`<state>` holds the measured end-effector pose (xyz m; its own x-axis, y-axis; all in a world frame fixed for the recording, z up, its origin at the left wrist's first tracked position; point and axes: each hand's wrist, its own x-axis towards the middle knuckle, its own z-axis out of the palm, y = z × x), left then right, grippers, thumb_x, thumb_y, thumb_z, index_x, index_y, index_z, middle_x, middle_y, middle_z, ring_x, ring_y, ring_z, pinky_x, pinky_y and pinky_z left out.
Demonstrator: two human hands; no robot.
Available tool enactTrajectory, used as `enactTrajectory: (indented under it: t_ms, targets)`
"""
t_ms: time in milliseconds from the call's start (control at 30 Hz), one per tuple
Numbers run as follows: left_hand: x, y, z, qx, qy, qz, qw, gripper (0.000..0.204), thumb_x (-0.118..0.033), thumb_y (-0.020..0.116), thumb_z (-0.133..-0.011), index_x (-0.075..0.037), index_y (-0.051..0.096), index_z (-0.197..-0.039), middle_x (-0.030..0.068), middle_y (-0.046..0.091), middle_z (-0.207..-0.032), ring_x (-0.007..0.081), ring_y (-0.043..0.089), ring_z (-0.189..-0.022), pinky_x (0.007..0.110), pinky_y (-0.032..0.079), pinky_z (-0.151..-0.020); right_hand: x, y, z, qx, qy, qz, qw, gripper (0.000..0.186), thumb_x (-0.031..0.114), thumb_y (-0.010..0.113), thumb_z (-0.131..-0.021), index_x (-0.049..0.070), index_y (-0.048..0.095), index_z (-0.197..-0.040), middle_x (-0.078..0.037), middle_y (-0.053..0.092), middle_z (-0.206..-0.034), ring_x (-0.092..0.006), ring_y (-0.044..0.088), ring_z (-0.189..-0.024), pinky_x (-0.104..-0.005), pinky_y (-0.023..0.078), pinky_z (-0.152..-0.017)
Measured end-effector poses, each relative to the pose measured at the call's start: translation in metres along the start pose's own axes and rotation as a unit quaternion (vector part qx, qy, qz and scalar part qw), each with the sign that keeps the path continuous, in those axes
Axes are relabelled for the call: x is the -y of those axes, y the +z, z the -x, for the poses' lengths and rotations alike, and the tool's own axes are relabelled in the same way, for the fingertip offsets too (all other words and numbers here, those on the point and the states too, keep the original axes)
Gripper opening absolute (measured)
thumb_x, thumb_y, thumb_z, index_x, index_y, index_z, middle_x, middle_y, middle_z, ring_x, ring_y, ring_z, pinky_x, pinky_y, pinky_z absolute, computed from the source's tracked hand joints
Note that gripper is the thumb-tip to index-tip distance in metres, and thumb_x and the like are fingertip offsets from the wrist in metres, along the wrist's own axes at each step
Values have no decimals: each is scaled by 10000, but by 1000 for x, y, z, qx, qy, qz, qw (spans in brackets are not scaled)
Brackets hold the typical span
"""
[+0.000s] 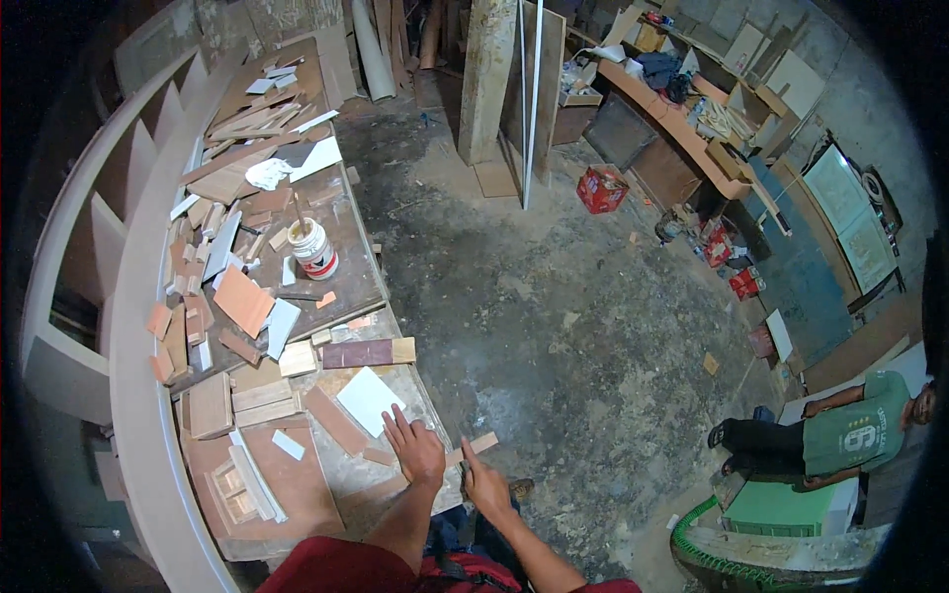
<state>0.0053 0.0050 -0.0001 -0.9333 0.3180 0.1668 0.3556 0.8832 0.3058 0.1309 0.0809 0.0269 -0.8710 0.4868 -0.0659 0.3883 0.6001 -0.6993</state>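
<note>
In the head view, the left hand [419,453] is over the near right part of the workbench [415,381], palm down, its fingers stretched out and slightly spread. The fingertips are at the near right edge of a white panel [370,398]; I cannot tell whether they press on it. The right hand [486,486] is just to the right, past the bench edge, with the index finger straight and crossing a light wooden strip [481,445]. The other fingers are bent and partly hidden, so I cannot tell whether they pinch the strip. The strip is between the two hands, and its right end juts out over the floor [583,356].

To the left of the white panel lies a brown wooden piece [334,419], and beyond the panel a dark reddish block [357,354]. Near left, a small wooden frame [232,489] rests on a brown board [304,484]. Farther along the bench, a white tub [313,252] stands upright among loose offcuts, with an orange sheet [243,300] to its near left.

On the far right side of the floor is a red box [601,189]. Near right, a person in a green shirt [858,427] is beside a green-topped box [781,506].
</note>
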Motion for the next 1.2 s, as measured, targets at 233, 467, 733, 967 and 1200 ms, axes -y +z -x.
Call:
enactTrajectory:
  t_ms: [233,467,733,967,1200]
  targets:
    - [7,-3,0,10,-18,-6,1000,200,-115,568,-859,35,571,-990,259,239,-1555,464,129,-1468,560,133,-1200,-5,-14,47,123,73,48,989,678,117,508,-903,223,284,-1534,-256,661,-815,-450,634,-708,-554,502,-666]
    - [6,2,-2,4,-9,10,1000,193,-110,552,-860,33,578,-987,263,239,-1555,461,123,-1470,562,133,-1200,8,-12,11,96,62,35,993,698,104,518,-896,224,273,-1538,-253,667,-849,-441,652,-770,-546,505,-686]
    - [-4,-3,-6,14,-12,8,1000,205,-114,548,-855,35,584,-992,268,241,-1553,470,120,-1467,564,121,-1200,-7,-7,19,104,66,29,992,718,107,530,-891,218,255,-1545,-270,657,-842,-453,639,-758,-557,491,-687]
    - [8,-2,0,34,-23,7,999,234,-132,542,-861,32,586,-1023,277,222,-1555,465,104,-1473,561,99,-1204,-6,-10,59,111,94,32,989,681,126,533,-896,237,304,-1527,-280,649,-801,-462,634,-728,-558,502,-688]
    - [1,-10,-5,49,-33,18,998,385,-138,541,-861,26,532,-1209,239,201,-1580,432,90,-1486,529,85,-1214,1,0,0,74,40,15,996,710,132,517,-895,228,252,-1546,-289,652,-845,-457,642,-758,-548,503,-692]
